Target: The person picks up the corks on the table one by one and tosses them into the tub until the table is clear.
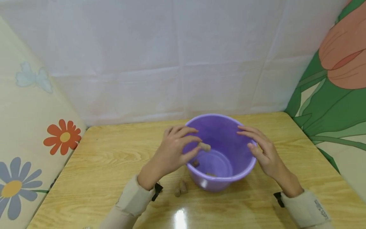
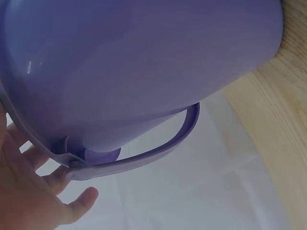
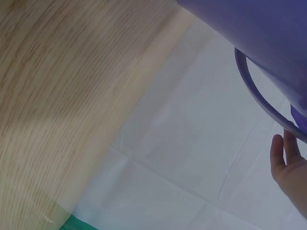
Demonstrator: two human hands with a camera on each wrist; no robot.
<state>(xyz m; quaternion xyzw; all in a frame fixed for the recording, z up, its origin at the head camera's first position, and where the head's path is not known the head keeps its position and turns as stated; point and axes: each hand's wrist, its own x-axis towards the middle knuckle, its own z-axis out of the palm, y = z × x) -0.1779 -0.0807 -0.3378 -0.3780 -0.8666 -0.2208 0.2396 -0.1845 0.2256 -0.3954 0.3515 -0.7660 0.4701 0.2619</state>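
A purple bucket (image 1: 220, 180) stands on the table between both hands. My left hand (image 1: 175, 147) reaches over its left rim, thumb and fingers spread apart. Just beyond those fingertips, a light cork (image 1: 204, 146) shows against the bucket's inside; in the left wrist view it is hidden. Lower inside lie a darker cork (image 1: 195, 163) and a tan piece (image 1: 211, 174), partly covered by the front rim. At the right rim, my right hand (image 1: 266, 154) has its fingers extended along the edge. The bucket's purple handle (image 2: 144, 160) hangs down on the far side.
Two corks lie on the table close to the bucket's front left, one a brown cork (image 1: 183, 186), the other a shorter cork (image 1: 177, 192). White cloth (image 1: 137, 63) hangs behind the wooden table (image 1: 114, 149). Flower-printed panels border both sides.
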